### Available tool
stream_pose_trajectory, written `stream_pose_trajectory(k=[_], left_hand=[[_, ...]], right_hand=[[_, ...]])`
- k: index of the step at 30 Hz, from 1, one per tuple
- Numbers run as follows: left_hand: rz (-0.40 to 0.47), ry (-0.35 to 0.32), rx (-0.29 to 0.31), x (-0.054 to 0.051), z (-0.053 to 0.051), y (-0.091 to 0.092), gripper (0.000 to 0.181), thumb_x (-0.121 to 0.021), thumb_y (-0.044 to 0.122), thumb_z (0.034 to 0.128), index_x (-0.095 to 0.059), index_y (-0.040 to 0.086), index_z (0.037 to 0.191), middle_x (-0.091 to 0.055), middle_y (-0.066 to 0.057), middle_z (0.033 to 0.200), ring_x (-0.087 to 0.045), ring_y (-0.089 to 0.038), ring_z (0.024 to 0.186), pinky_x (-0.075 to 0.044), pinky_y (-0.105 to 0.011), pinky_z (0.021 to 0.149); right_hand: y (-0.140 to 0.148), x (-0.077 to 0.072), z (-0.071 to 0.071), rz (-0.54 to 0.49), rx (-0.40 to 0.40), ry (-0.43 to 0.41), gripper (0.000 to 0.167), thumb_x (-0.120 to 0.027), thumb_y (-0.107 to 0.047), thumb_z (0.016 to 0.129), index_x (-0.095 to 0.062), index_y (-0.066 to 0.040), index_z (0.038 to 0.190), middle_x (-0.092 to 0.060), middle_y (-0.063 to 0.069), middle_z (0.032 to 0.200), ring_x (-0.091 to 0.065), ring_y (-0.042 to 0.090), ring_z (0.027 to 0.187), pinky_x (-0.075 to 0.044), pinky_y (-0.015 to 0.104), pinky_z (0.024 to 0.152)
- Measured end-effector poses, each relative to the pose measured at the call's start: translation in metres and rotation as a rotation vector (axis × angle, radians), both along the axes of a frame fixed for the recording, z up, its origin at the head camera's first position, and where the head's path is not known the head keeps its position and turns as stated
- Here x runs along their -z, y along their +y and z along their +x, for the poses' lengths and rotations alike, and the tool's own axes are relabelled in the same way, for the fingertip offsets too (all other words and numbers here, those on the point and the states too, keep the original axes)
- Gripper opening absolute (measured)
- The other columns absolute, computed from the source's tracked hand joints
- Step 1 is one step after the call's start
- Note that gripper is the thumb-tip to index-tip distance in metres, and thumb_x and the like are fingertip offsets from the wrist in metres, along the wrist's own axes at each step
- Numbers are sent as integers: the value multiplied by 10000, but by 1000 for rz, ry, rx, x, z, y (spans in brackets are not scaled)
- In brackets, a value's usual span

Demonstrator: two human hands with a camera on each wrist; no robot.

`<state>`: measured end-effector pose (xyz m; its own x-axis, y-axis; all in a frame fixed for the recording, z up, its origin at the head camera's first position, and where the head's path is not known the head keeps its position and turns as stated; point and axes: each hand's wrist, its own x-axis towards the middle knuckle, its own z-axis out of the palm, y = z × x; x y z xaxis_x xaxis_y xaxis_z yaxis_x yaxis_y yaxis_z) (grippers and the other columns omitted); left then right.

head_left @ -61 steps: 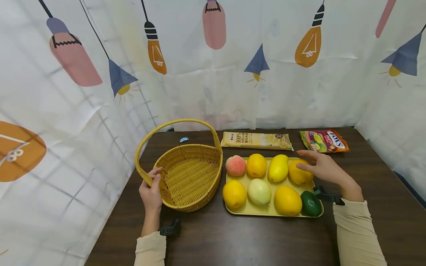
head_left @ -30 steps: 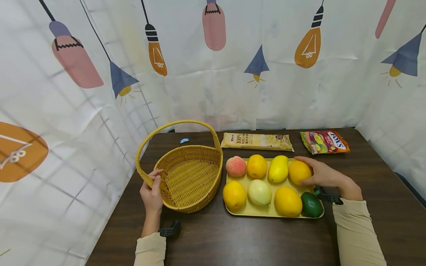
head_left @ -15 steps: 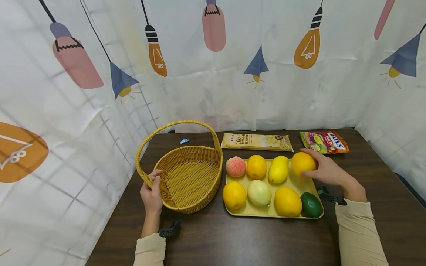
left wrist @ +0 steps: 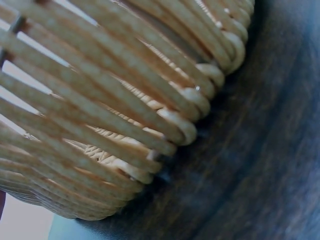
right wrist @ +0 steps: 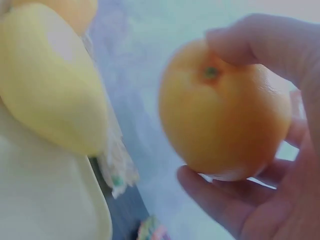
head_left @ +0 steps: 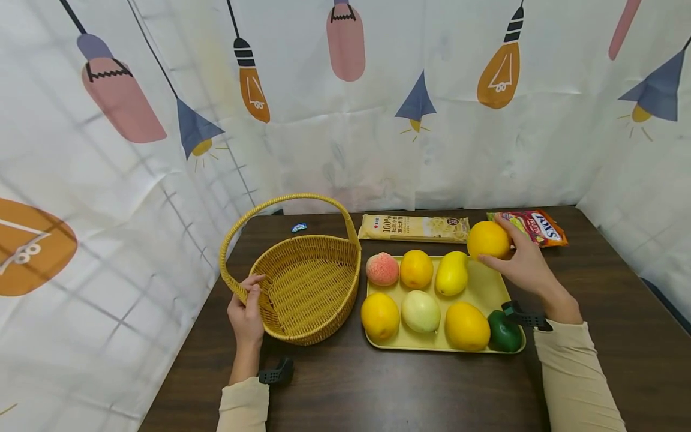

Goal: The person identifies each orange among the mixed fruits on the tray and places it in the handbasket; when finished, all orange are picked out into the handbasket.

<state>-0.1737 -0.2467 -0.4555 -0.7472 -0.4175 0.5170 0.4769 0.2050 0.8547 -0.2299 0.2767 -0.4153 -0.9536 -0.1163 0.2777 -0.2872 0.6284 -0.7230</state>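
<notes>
Orange point(right wrist: 225, 120), round and glossy with a green stem mark, is gripped by right hand point(head_left: 529, 264) between thumb and fingers, off the tray point(head_left: 486, 285) near its far edge; left hand point(head_left: 246, 312) grips the basket point(head_left: 310, 294).

The tray point(head_left: 484, 294) looks like smooth plastic with a soft sheen. Left of it, the basket point(head_left: 345, 307) is rough, ribbed, wicker-like weave; over its far right corner, the orange point(head_left: 487, 240) has smooth, lightly glossy skin. On it, the peach point(head_left: 382, 269) looks matt and grainy. Behind it, the sweets bag point(head_left: 541, 227) is shiny, crinkled film; beneath, the table point(head_left: 421, 390) shows dark wood grain
</notes>
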Motion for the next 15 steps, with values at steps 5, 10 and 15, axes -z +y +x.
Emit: stream_pose_trajectory(k=[5,10,15], left_hand=[[7,-6,-1,-1,0,0,181,-462,-46,981,-510,-205,909,-556,-419,1118,-609,-151,981,-470,-192,833],[8,2,2,-1,0,1,183,-466,-48,979,-512,-213,913,-550,-426,1116,-598,-242,1008,-466,-189,853],[-2,6,3,1,0,0,192,-466,-42,980,-521,-211,907,-569,-402,1113,-557,-334,1092,-453,-182,901]], right_hand=[[-16,-1,-3,-92,-36,19,851,-738,-249,882,-230,-179,1562,-368,245,1460,-500,410,1139,-428,43,756],[-30,0,-5,-136,-67,8,839,-727,-224,892,-224,-181,1562,-350,236,1465,-506,422,1156,-440,54,772],[-42,-1,-5,-156,-47,-20,845,-731,-209,889,-221,-173,1562,-330,228,1493,-499,422,1184,-435,66,775]])
